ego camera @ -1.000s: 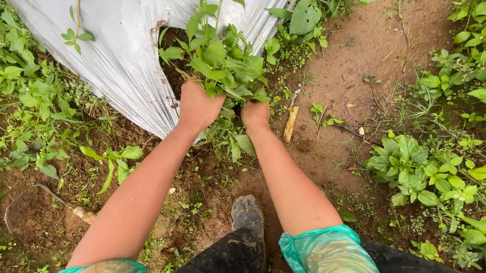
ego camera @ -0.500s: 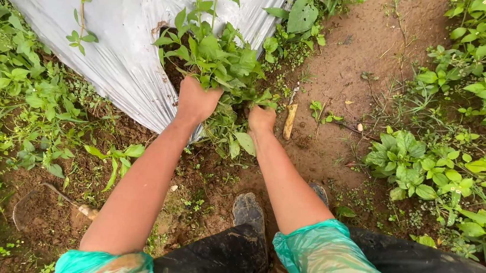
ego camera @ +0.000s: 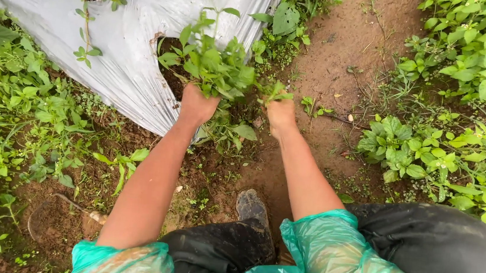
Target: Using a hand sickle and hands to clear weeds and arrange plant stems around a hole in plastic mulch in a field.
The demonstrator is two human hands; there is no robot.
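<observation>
Gripping a leafy weed clump [ego camera: 217,69] at the near edge of the white plastic sheet [ego camera: 137,67], the left hand [ego camera: 197,105] is closed tight. The right hand [ego camera: 281,115], just right, is closed on a small sprig [ego camera: 275,91]. Both hands sit slightly nearer than half a second ago, the clump lifted.

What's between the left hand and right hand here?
In the head view, low weeds and dark soil fill the gap between the left hand and the right hand. Each hand grips leafy stems; the white plastic sheet lies beside the left one.
</observation>
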